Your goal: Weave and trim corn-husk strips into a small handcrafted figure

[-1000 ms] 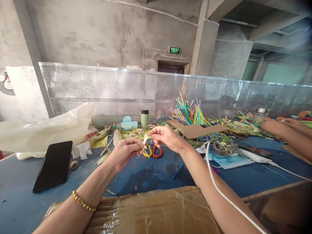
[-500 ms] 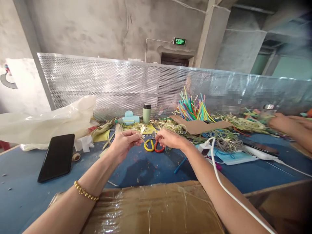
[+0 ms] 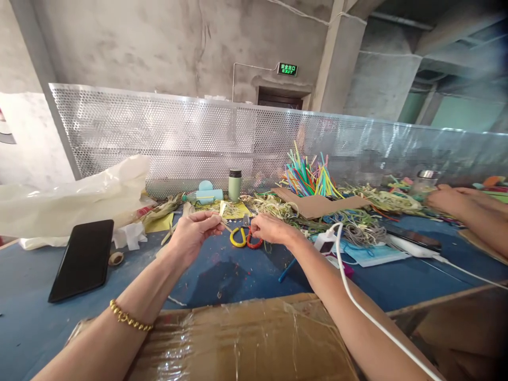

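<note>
My left hand [image 3: 198, 233] is closed in a pinch on a pale dried-leaf strip [image 3: 223, 207], whose light end stands up above the fingertips. A thin stem-like part runs from the pinch toward the scissors [image 3: 238, 242]. These scissors have one yellow and one red handle, with the blades pointing away from me. My right hand [image 3: 270, 228] has its fingers drawn together just over the red handle. Whether they grip it or a thin strand is hidden. Behind both hands lies yellow paper [image 3: 238, 210] strewn with plant scraps.
On the left are a black tablet [image 3: 83, 259], a tape roll [image 3: 116, 259] and plastic sheeting [image 3: 71, 196]. Behind stands a green bottle [image 3: 234, 186]. Right are colourful pipe cleaners [image 3: 307, 174], cardboard [image 3: 317, 203], a white cable [image 3: 345, 280] and another person's hands [image 3: 452, 201]. Nearest me is a cardboard box [image 3: 246, 338].
The whole view has shifted a little, so things appear slightly further left. My left hand has turned slightly, with the strip more upright; my right hand stays by the red handle.
</note>
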A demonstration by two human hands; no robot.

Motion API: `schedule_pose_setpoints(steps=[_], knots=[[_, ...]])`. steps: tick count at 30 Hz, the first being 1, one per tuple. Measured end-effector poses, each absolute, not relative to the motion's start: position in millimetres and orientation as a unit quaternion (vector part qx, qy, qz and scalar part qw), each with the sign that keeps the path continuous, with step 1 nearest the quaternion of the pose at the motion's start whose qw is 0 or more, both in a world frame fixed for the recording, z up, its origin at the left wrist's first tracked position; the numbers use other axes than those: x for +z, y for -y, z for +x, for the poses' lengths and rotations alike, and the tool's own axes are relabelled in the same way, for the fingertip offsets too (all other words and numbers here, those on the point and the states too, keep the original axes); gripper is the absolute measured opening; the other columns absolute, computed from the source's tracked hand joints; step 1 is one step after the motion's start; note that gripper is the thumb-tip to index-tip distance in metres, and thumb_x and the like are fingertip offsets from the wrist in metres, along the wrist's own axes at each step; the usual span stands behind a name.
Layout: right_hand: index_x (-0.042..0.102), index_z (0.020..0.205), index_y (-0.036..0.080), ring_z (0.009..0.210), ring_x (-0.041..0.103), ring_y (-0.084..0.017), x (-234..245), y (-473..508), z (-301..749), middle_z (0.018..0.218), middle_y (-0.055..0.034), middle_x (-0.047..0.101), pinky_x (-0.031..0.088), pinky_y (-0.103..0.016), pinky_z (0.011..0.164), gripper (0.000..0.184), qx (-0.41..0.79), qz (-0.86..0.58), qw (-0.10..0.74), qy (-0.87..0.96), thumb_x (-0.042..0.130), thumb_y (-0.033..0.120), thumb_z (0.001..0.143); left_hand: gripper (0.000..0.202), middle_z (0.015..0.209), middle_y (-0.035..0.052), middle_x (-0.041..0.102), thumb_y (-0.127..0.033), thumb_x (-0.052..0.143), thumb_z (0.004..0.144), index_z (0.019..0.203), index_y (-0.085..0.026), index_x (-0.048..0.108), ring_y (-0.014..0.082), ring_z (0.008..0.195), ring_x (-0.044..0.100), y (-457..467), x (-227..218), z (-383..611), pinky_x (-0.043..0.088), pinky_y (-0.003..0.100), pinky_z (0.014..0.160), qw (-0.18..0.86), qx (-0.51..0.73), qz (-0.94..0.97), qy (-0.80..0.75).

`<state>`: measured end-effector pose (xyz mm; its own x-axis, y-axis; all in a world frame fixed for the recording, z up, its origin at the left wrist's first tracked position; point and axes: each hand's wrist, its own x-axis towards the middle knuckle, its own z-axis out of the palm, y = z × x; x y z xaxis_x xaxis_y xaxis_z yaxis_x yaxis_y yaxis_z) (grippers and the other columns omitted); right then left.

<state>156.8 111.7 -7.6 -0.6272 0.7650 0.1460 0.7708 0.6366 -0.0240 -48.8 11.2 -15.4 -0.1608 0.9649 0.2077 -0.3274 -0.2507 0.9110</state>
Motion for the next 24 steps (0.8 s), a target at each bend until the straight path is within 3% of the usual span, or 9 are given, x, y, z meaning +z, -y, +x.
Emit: schedule_pose_setpoints(steps=[10,17,24], knots=[[0.072,0.094,0.015,0.095,0.064,-0.022,-13,-109,152,0.101,-0.0144,0.070,0.039,-0.026,0.074,0.026,-0.078,-0.422,0.075,0.900,0.048,0.011,0.087,0.023,0.065,0.0045,0.067,-0.020,0.084,0.057,0.071,-0.008,0.071,0.0120,0.058,0.062,-11,-16,-49,0.047,0.023,0.056,0.474,0.677,0.429,-0.365],[0.073,0.088,0.018,0.090,0.065,-0.021,-27,-118,151,0.092,-0.0095,0.072,0.040,-0.024,0.072,0.018,-0.069,-0.428,0.076,0.898,0.058,0.012,0.079,0.020,0.065,0.0049,0.068,-0.019,0.083,0.059,0.072,-0.009,0.071,0.0121,0.058,0.062,-9,-13,-48,0.049,0.024,0.058,0.484,0.671,0.430,-0.363],[0.069,0.080,0.017,0.087,0.061,-0.018,-33,-122,149,0.089,-0.0071,0.068,0.038,-0.023,0.074,0.018,-0.047,-0.385,0.115,0.914,0.055,0.007,0.077,0.017,0.063,0.0043,0.067,-0.017,0.082,0.058,0.070,-0.009,0.071,0.0114,0.057,0.062,-12,-15,-50,0.049,0.022,0.057,0.483,0.678,0.424,-0.357]])
